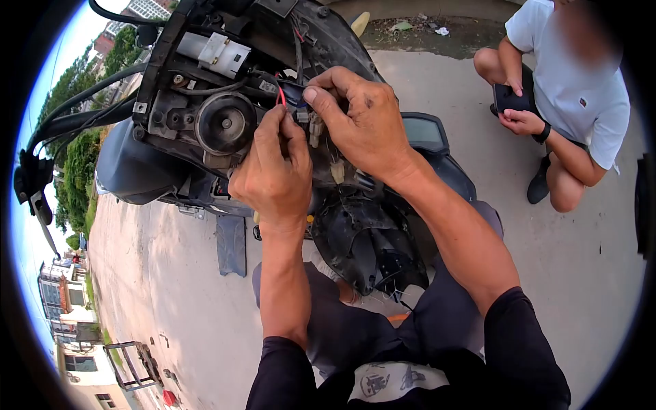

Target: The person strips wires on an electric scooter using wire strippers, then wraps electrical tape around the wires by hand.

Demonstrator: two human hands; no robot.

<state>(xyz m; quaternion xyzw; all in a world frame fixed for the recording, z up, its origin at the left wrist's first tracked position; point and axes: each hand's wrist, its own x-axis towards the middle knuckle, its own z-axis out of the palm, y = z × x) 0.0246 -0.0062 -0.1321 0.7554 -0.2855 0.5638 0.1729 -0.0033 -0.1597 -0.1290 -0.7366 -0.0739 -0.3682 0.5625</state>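
At the opened front of a scooter (184,147), both my hands are at a bundle of wires. My left hand (277,164) pinches a red wire (281,94) between thumb and forefinger. Close by on the right, my right hand (362,119) has thumb and forefinger together at a dark wire or piece of tape (294,93), too small to make out fully. A round black horn (226,124) is mounted left of my hands. White connectors (337,171) hang below my right hand.
A person (570,82) in a white shirt crouches at the right, holding a phone (511,100). A black plastic panel (359,239) lies between my knees. A flat grey mat (231,246) is on the ground. A metal frame (133,365) stands at the lower left.
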